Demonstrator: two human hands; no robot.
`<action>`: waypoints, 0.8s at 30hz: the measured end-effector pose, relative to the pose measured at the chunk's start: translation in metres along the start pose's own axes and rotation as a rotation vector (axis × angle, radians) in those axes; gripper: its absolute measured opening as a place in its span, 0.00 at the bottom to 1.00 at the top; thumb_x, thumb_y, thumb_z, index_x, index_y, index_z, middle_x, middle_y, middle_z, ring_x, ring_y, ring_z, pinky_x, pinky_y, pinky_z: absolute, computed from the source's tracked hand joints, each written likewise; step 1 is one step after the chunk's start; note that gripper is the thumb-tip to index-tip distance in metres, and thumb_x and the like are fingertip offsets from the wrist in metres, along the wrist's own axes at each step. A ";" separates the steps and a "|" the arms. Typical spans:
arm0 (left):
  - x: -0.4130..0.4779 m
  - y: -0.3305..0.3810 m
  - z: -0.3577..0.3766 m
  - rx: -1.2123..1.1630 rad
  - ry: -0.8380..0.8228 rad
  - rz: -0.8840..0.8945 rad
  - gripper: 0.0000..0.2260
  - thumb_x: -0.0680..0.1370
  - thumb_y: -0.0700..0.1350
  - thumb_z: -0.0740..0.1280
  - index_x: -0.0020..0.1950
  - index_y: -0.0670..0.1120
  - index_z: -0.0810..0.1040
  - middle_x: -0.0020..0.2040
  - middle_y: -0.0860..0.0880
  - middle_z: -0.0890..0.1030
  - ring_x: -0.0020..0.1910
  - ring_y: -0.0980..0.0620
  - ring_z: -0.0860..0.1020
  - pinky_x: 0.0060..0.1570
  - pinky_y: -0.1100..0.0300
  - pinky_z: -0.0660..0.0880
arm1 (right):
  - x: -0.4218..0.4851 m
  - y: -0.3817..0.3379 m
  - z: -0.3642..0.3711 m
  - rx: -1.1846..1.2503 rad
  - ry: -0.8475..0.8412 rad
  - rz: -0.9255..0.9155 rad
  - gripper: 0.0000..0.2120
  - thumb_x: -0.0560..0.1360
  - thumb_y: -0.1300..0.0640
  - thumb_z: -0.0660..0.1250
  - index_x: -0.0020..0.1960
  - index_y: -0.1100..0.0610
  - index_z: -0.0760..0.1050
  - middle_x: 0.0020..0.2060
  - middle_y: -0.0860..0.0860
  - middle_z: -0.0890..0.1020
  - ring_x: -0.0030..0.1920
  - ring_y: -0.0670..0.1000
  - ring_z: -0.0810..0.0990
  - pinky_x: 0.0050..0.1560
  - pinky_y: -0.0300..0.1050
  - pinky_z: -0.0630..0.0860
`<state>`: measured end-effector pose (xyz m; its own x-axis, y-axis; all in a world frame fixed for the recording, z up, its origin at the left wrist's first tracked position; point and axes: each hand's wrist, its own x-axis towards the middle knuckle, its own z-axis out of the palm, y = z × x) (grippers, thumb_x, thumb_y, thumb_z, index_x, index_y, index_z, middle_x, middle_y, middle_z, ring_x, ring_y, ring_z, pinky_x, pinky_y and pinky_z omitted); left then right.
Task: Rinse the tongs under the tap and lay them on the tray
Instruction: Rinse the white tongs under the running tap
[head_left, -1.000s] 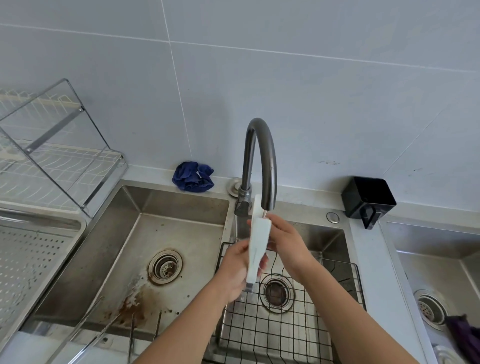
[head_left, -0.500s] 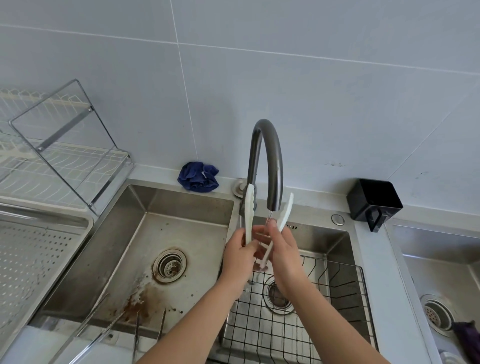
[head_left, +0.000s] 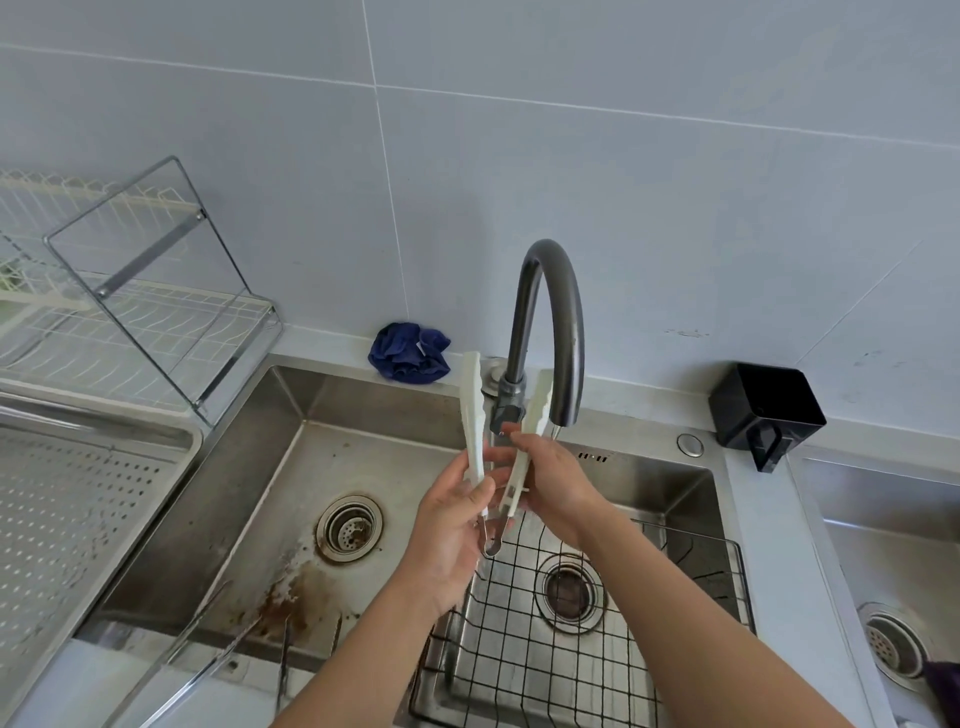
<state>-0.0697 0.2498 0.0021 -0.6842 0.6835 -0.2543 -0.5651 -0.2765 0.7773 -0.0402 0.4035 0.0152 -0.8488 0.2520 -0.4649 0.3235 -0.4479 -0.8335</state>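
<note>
White tongs (head_left: 474, 410) with a metal hinge stand upright and spread in a V, tips up, just left of the dark curved tap (head_left: 545, 322). My left hand (head_left: 452, 525) grips the left arm and the hinge end from below. My right hand (head_left: 550, 478) holds the right arm, whose tip sits beside the tap's spout. I cannot tell whether water is running. The perforated steel tray (head_left: 78, 499) lies at the left, beside the sink.
A double steel sink: the left basin (head_left: 291, 493) has a rusty stain, the right holds a black wire rack (head_left: 561, 639). A blue cloth (head_left: 408, 351) and a black holder (head_left: 763, 410) sit on the back ledge. A wire dish rack (head_left: 130, 312) stands at far left.
The tongs went from closed under the spout to spread apart, and both hands have shifted them slightly left of the spout.
</note>
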 end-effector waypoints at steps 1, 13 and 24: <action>-0.002 0.002 -0.002 0.017 -0.002 0.013 0.20 0.77 0.45 0.73 0.69 0.53 0.78 0.63 0.38 0.82 0.55 0.43 0.80 0.51 0.48 0.76 | 0.001 0.001 0.003 -0.007 -0.005 -0.007 0.14 0.85 0.53 0.60 0.68 0.56 0.70 0.48 0.55 0.89 0.39 0.53 0.86 0.37 0.49 0.82; 0.008 -0.015 0.002 0.085 0.068 -0.015 0.19 0.81 0.45 0.67 0.73 0.51 0.74 0.59 0.36 0.84 0.52 0.41 0.83 0.45 0.50 0.78 | -0.025 0.009 -0.023 -0.167 0.323 -0.279 0.08 0.76 0.59 0.74 0.44 0.64 0.80 0.31 0.58 0.81 0.30 0.55 0.76 0.28 0.45 0.74; 0.033 -0.029 0.026 0.126 0.095 -0.017 0.16 0.81 0.54 0.63 0.68 0.56 0.78 0.48 0.40 0.85 0.47 0.43 0.82 0.44 0.51 0.75 | -0.042 -0.004 -0.025 -0.371 0.405 -0.470 0.07 0.72 0.47 0.76 0.43 0.46 0.79 0.36 0.54 0.85 0.33 0.57 0.84 0.33 0.51 0.82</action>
<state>-0.0636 0.2983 -0.0138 -0.7190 0.6184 -0.3172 -0.5190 -0.1742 0.8368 0.0049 0.4160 0.0306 -0.7348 0.6767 -0.0461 0.1437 0.0889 -0.9856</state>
